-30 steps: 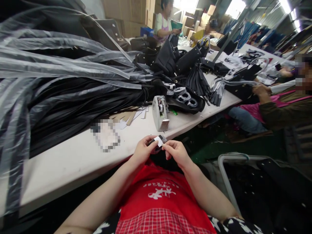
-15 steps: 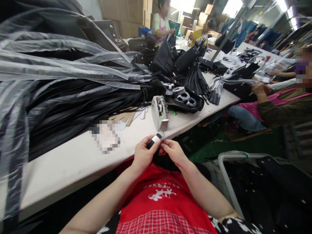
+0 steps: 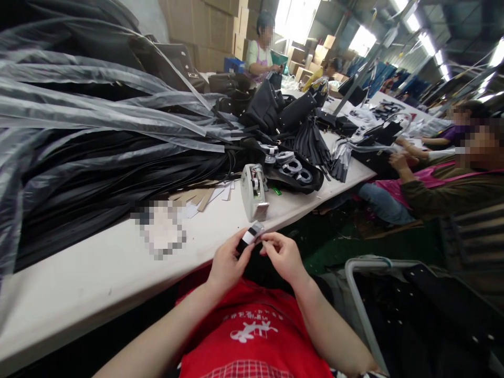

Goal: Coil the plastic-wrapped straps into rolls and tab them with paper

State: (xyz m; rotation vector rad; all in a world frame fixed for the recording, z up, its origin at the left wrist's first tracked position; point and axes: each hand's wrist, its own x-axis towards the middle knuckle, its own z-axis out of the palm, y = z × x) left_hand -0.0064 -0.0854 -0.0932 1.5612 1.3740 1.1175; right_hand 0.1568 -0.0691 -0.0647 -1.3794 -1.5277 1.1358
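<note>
Near the table's front edge, above the red apron, my left hand [image 3: 229, 258] is closed round a small black roll or strap piece [image 3: 249, 237] with a white band and a clear, plastic-looking end. Just right of it, my right hand [image 3: 284, 255] has its fingers bent and thumb close to the fingertips, beside the clear end; whether anything thin is between them is too small to tell. Beyond both hands a grey-white tape dispenser [image 3: 254, 193] stands on the white table [image 3: 106, 262].
Long black straps in clear plastic [image 3: 118, 121] cover the table's left. Coiled pieces [image 3: 291, 167] and black bags [image 3: 263, 105] lie behind the dispenser. Card strips [image 3: 205, 198] lie left of it. A metal-framed cart [image 3: 350, 278] stands at right. A seated person [image 3: 433, 184] works beyond it.
The view has shifted, so the scene and my hands sit slightly differently. My right hand has drawn a little away from the black piece, while my left hand still holds it.
</note>
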